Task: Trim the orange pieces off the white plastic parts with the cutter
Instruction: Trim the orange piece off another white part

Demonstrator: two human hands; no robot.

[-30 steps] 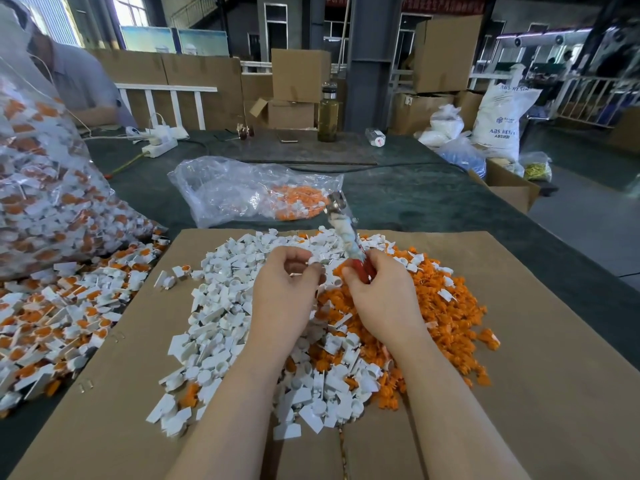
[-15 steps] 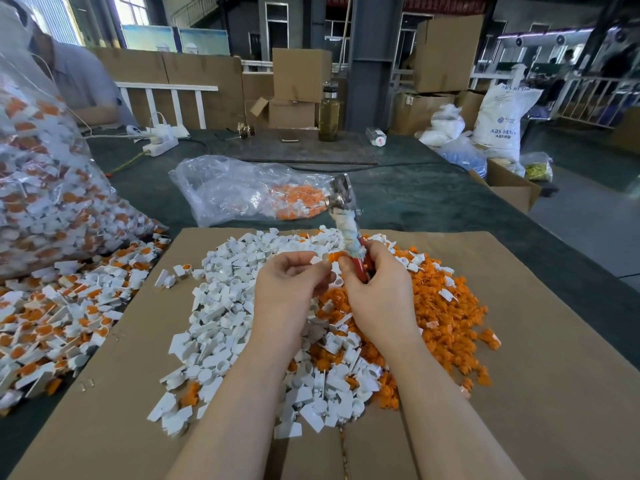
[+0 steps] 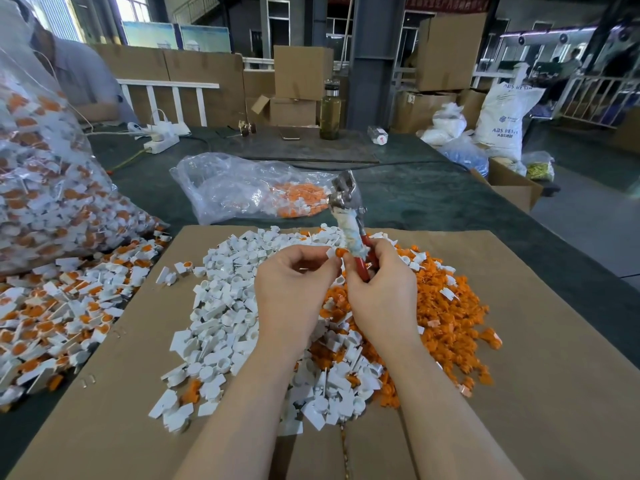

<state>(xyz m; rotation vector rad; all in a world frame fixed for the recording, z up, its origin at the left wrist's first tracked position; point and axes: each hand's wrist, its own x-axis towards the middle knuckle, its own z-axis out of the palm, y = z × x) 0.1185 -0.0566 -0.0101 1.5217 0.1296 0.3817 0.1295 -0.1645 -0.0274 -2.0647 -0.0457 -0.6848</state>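
My right hand [image 3: 382, 292] grips the cutter [image 3: 349, 216] by its red, cloth-wrapped handles, with the metal jaws pointing up and away. My left hand [image 3: 294, 289] pinches a small white plastic part with an orange piece [image 3: 337, 252] right beside the cutter's handle. Both hands hover over a heap on a sheet of cardboard [image 3: 536, 375]. White trimmed parts [image 3: 225, 306] lie to the left of the heap, cut orange pieces [image 3: 446, 317] to the right.
Untrimmed white-and-orange parts [image 3: 52, 317] spill from a big clear bag [image 3: 38, 174] at the left. A smaller clear bag [image 3: 249, 188] with orange pieces lies behind the cardboard. A power strip [image 3: 161, 142], a bottle [image 3: 329, 112] and boxes stand farther back. A person sits at far left.
Both hands have risen slightly and come closer together. The cutter has tipped more upright, and the small part in my left fingers now shows beside its handle.
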